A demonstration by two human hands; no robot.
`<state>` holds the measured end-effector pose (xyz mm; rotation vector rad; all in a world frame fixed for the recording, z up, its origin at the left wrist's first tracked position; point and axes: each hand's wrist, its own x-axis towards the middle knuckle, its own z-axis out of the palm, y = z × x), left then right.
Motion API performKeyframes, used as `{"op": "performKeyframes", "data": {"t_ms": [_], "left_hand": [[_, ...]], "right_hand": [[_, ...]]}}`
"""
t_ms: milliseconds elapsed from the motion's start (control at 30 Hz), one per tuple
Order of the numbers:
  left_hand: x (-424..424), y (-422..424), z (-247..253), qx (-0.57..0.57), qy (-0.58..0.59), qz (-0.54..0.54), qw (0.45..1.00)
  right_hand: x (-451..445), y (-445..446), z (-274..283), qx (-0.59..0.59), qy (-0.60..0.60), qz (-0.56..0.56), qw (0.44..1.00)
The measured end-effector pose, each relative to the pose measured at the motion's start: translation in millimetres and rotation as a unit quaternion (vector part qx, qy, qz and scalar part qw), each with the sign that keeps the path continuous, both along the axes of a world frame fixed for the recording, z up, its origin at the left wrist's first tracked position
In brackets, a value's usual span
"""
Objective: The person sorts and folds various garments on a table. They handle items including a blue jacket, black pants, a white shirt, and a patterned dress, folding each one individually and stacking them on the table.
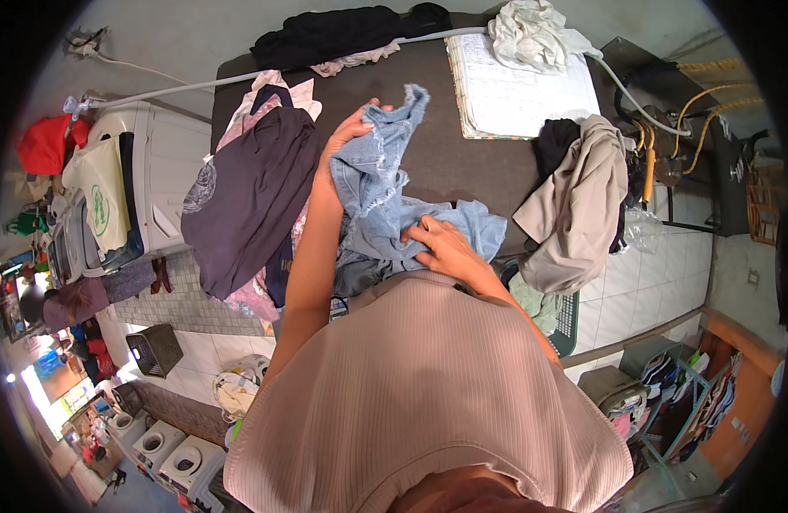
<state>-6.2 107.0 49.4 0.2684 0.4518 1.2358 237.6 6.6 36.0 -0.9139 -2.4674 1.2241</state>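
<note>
A light blue denim garment [368,167] with frayed, ripped edges is bunched up in front of my body, partly lying over the near edge of the dark table [458,173]. My left hand [352,131] holds its upper end raised above the table. Lower down, my right hand [442,243] grips the folds between thumb and fingers. Left of my forearm, a dark purple-grey garment [259,199] with a printed patch drapes over the table edge, on top of pink and navy cloth. A beige garment [577,199] hangs over the right edge.
An open notebook [522,96] with handwriting lies at the table's far right, under white cloth [532,35]. Black clothing [330,32] lies along the back. A grey hose [176,90] crosses behind. Plastic drawers [169,173] stand at left; a crate [153,351] sits on the floor. A person [73,304] is at far left.
</note>
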Motion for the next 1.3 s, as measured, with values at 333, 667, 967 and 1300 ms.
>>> {"op": "performKeyframes", "data": {"t_ms": [333,667,967,1300], "left_hand": [[-44.8,34.1,-7.7,0.024,0.033,0.115,0.993],[-15.8,-32.7,-112.2,-0.120,0.600,-0.177,0.771],[59.2,-91.4,-111.6,0.198,0.839,-0.193,0.469],[142.1,-44.5,52.0,0.417,0.641,-0.041,0.643]], "right_hand": [[6.4,32.2,12.0,-0.142,0.206,-0.191,0.949],[71.1,101.4,-58.6,-0.128,0.210,-0.476,0.844],[93.4,7.4,-105.9,-0.234,-0.042,-0.448,0.862],[36.6,-13.6,21.0,0.053,0.268,-0.451,0.850]]}}
